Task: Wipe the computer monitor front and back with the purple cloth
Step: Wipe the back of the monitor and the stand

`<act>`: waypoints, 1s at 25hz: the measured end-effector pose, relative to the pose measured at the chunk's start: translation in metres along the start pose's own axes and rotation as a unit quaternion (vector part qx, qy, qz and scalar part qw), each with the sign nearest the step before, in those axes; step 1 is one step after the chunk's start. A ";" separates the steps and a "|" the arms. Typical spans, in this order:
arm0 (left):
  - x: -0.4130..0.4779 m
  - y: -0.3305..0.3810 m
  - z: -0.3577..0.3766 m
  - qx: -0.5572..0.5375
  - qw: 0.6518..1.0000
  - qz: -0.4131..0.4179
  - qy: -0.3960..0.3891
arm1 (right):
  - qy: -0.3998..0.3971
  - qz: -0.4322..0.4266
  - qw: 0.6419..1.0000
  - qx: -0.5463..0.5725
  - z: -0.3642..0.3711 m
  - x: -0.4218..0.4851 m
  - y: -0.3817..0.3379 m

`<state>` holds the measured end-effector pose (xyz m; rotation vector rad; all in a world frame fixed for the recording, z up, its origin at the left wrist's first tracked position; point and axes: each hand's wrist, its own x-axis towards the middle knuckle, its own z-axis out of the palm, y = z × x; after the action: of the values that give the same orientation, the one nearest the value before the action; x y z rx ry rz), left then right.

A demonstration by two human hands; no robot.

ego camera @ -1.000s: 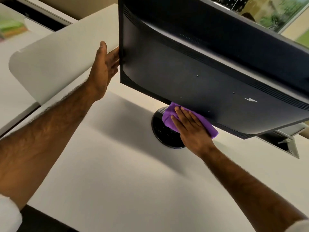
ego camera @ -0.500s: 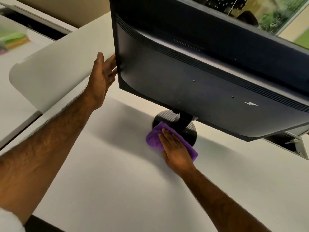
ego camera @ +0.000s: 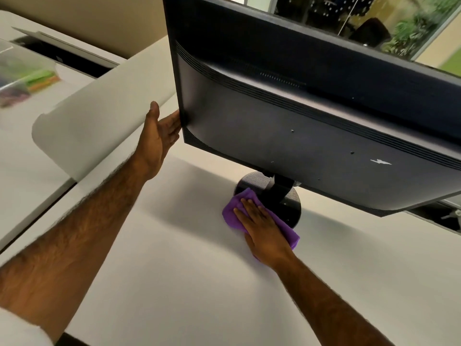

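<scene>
White desk point(ego camera: 199, 283), monitor point(ego camera: 299, 136) standing on it with back in view, left hand point(ego camera: 159, 138) straight-fingered, touching monitor's left edge, right hand point(ego camera: 264, 231) flat, pressing cloth point(ego camera: 247, 193) onto near rim of base point(ego camera: 293, 208)

A pale worktop point(ego camera: 199, 283) fills the lower view, and a white panel point(ego camera: 99, 126) with a rounded corner runs along its far left side. Beyond the panel, at the left edge, a clear container point(ego camera: 15, 71) holds blurred green and orange items point(ego camera: 42, 77). Greenery point(ego camera: 419, 31) shows through glass at the top right, and a dark recessed opening point(ego camera: 446, 217) sits in the worktop at the right edge.
</scene>
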<state>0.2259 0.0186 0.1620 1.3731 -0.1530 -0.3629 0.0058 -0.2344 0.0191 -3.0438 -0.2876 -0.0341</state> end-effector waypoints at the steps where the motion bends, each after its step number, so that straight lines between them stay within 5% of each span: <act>1: 0.000 0.001 -0.001 -0.002 1.000 -0.002 -0.003 | -0.001 -0.012 1.000 0.014 0.000 -0.010 0.005; 5: 0.002 0.004 0.000 -0.002 1.000 -0.006 -0.015 | 0.043 0.079 0.988 0.122 -0.021 -0.060 0.017; 9: 0.002 0.000 0.000 0.001 1.000 -0.001 -0.018 | 0.193 0.373 0.874 0.244 -0.046 -0.040 0.040; 14: 0.005 0.001 -0.001 -0.001 1.000 -0.006 -0.029 | 0.016 0.280 0.949 0.146 -0.022 -0.007 0.053; 25: 0.004 0.005 0.000 0.001 0.999 -0.013 -0.032 | 0.060 0.331 0.928 0.162 -0.018 -0.040 0.005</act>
<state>0.2307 0.0179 0.1660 1.3668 -0.1884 -0.4294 -0.0324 -0.2478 0.0352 -2.6327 0.6744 -0.1136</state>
